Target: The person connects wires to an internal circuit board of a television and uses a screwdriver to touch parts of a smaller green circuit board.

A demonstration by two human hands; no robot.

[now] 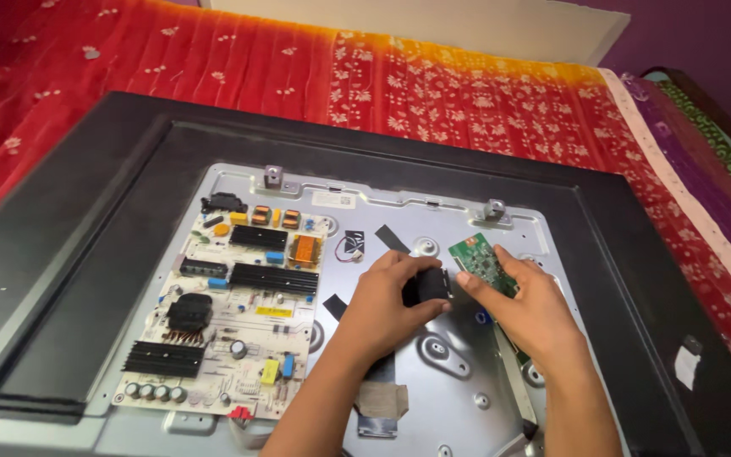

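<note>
Near the right edge of the metal back panel (382, 199), the left hand (387, 300) closes its fingers around a black flat cable (427, 285) while the right hand (528, 306) presses the small green circuit board (482, 261); judging by this, connector work, needing careful alignment

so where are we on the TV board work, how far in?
Done: the back cover is off, and the metal chassis and the large power board are exposed. In hand: the left hand grips a black piece while the right hand rests on the small green board. Left: the power board is seated on the chassis, and a small white connector lies loose.
</note>
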